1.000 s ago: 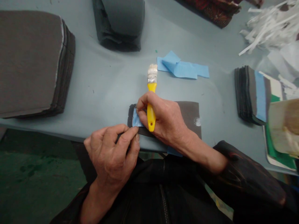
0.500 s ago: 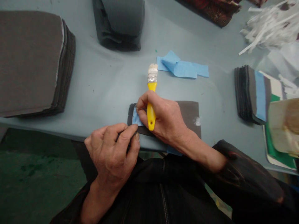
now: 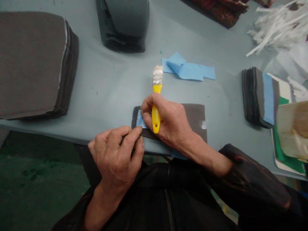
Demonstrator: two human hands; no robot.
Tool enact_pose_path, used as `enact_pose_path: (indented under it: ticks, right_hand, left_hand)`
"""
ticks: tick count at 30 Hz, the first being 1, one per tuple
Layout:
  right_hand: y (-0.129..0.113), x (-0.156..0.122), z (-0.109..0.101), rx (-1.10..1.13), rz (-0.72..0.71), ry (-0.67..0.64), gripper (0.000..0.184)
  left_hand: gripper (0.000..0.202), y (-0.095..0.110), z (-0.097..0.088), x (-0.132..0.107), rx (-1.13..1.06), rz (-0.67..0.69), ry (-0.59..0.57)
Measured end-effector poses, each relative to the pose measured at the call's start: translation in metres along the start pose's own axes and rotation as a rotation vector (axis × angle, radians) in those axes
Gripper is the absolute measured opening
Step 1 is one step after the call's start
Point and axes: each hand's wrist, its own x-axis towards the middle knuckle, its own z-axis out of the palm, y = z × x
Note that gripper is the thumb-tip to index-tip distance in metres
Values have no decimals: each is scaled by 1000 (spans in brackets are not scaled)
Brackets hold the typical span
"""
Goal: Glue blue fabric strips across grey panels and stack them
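Observation:
A yellow-handled paintbrush is tucked in my right hand, its whitish bristles pointing away from me. The thumb and index tips of that hand also press on a light blue strip lying on a dark grey fabric piece. My left hand is closed at the near left edge of this piece, thumb and forefinger pinching it by the table's edge. A white smear shows near the piece's right end. Its middle is hidden under my right hand.
A tall stack of dark grey pieces stands at left, a dark roll at the back. A loose blue strip lies beyond the brush. At right are a smaller stack, a stained container and white scraps.
Hardly anything differs. Both hands keep their places and grips, with only a very slight shift of the whole view.

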Motion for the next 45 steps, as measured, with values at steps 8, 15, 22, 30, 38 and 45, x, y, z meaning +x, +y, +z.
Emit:
enact_pose_path:
  ticks: [8, 15, 22, 30, 38, 45]
  right_hand:
    - [1, 0, 0, -11, -17, 4, 10]
    - [0, 0, 3, -86, -8, 9, 9]
    - [-2, -2, 6, -164, 23, 23, 11]
    - [-2, 2, 8, -200, 57, 25, 9]
    - [-5, 8, 5, -273, 123, -20, 15]
    - [-7, 11, 5, -296, 145, -41, 18]
  left_hand:
    - [28, 1, 0, 2, 7, 22, 11]
    - [25, 1, 0, 3, 17, 21, 10]
    - [23, 1, -1, 3, 20, 21, 8]
    - [22, 2, 0, 2, 17, 9, 22]
    - [19, 1, 1, 2, 17, 11, 26]
    - [20, -1, 2, -1, 13, 43, 55]
